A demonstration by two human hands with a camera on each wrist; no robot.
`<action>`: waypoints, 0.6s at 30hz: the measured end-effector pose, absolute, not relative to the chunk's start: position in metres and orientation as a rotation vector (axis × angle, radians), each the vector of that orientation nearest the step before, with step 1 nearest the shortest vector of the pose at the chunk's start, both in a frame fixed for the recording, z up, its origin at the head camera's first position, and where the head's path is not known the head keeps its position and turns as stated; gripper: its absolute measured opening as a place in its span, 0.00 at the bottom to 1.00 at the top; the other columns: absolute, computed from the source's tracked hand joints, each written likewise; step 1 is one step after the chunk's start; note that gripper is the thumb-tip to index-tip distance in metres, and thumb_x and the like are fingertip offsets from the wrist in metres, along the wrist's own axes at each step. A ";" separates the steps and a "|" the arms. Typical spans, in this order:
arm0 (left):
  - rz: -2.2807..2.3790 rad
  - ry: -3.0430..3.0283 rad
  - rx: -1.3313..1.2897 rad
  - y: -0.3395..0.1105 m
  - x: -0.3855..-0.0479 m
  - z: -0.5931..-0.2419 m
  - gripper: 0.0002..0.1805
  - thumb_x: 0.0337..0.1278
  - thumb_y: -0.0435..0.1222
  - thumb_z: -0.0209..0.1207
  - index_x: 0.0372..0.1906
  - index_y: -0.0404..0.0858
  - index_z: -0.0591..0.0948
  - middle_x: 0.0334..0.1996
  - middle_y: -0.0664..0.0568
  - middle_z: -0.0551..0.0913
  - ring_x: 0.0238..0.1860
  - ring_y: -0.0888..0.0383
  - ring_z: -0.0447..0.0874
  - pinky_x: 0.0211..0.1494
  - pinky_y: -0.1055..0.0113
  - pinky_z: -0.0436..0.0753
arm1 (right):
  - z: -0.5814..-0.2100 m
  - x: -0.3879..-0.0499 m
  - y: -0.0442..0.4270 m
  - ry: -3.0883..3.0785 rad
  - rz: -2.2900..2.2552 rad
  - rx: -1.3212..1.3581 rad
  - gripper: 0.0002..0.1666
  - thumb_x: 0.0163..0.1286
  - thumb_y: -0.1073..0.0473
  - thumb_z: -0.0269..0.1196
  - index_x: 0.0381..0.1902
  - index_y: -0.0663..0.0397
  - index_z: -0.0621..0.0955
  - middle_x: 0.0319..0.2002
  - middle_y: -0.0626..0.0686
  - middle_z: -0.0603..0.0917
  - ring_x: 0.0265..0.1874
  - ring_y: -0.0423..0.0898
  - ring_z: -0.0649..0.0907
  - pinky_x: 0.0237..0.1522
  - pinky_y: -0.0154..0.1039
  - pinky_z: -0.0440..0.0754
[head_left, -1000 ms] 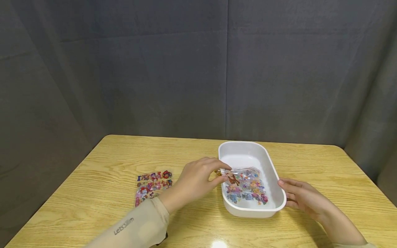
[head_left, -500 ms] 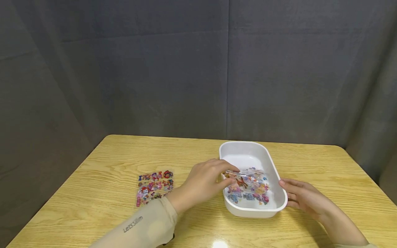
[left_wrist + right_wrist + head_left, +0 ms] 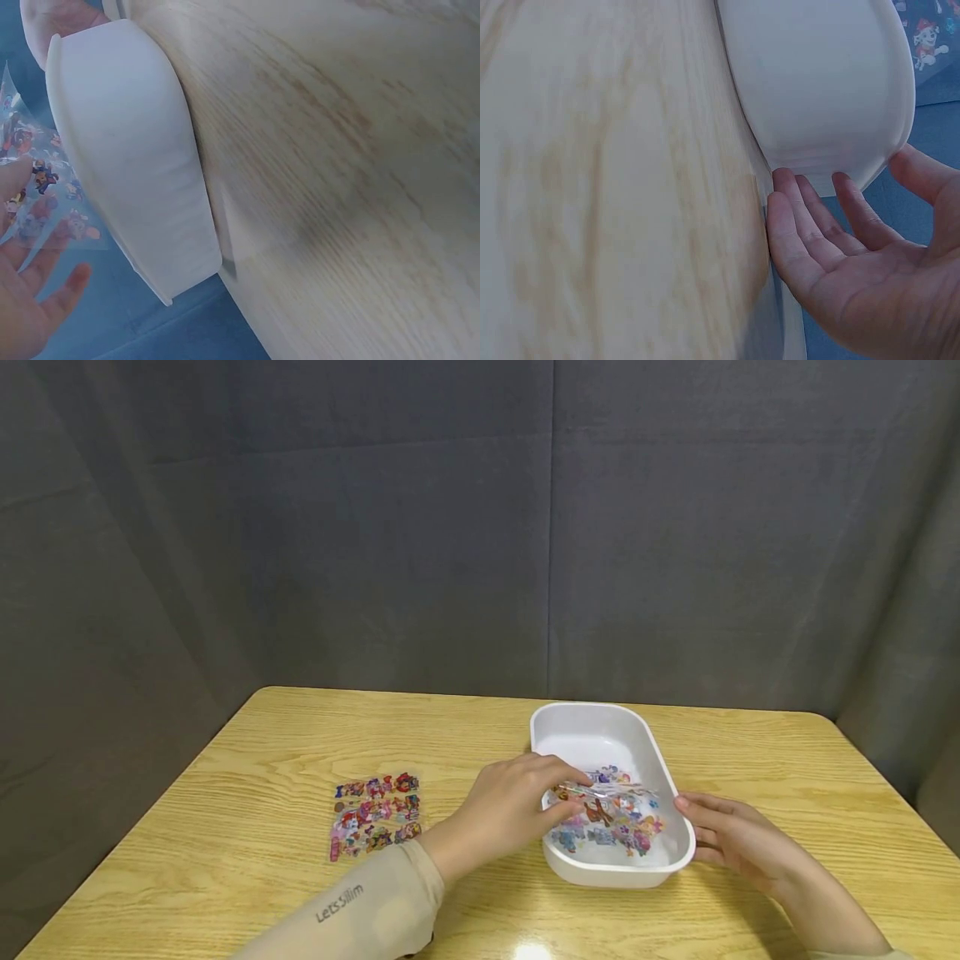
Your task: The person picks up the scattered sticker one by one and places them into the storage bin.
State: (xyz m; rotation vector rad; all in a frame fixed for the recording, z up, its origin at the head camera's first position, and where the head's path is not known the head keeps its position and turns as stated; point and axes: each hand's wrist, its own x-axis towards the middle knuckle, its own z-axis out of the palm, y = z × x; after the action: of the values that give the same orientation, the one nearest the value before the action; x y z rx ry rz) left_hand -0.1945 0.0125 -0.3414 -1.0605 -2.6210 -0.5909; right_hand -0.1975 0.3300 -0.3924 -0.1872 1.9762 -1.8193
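Observation:
My left hand (image 3: 513,802) pinches a clear plastic sticker sheet (image 3: 598,812) with colourful cartoon figures, over the near half of a white tray (image 3: 617,877). In the left wrist view this sticker sheet (image 3: 45,178) lies between the thumb and fingers. Under it, more cartoon figures show in the tray; how many sheets lie there cannot be told. At the tray's near right corner, my right hand (image 3: 731,831) touches the rim with its thumb. In the right wrist view, the relaxed fingers (image 3: 810,217) rest against the outer wall, below the rim.
Another patterned sheet (image 3: 378,814) lies flat on the wooden table (image 3: 285,752), left of the left forearm. Behind the far table edge hangs a dark grey curtain (image 3: 375,543).
My left hand has moved right and slightly down with the sticker sheet, further over the tray. The right hand and tray have hardly moved.

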 end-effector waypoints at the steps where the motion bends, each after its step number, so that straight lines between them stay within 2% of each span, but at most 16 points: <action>1: -0.592 -2.621 -1.057 0.012 -0.195 -0.342 0.15 0.66 0.49 0.62 0.55 0.55 0.83 0.52 0.65 0.83 0.52 0.67 0.81 0.48 0.67 0.80 | -0.392 -0.197 0.330 1.976 -1.818 -0.187 0.42 0.81 0.52 0.48 0.69 0.86 0.47 0.47 0.47 0.84 0.47 0.42 0.85 0.49 0.41 0.84; 8: -0.593 -2.640 -1.044 0.013 -0.195 -0.345 0.15 0.65 0.48 0.62 0.55 0.55 0.83 0.52 0.65 0.84 0.50 0.67 0.81 0.48 0.67 0.80 | -0.393 -0.198 0.330 1.978 -1.819 -0.186 0.42 0.81 0.52 0.49 0.69 0.86 0.47 0.47 0.47 0.84 0.46 0.42 0.85 0.49 0.41 0.84; 18: -0.529 -2.675 -1.035 0.016 -0.195 -0.349 0.16 0.64 0.49 0.63 0.55 0.54 0.83 0.53 0.63 0.83 0.54 0.64 0.81 0.52 0.63 0.80 | -0.394 -0.197 0.331 1.969 -1.838 -0.216 0.40 0.81 0.53 0.49 0.69 0.86 0.51 0.48 0.48 0.84 0.47 0.42 0.85 0.49 0.40 0.83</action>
State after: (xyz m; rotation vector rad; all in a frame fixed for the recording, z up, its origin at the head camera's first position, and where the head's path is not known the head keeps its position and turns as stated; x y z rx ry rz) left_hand -0.1947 0.0157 -0.3487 -1.0352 -2.6749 -0.5293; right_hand -0.1975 0.3309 -0.3939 -0.2157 1.9694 -1.8384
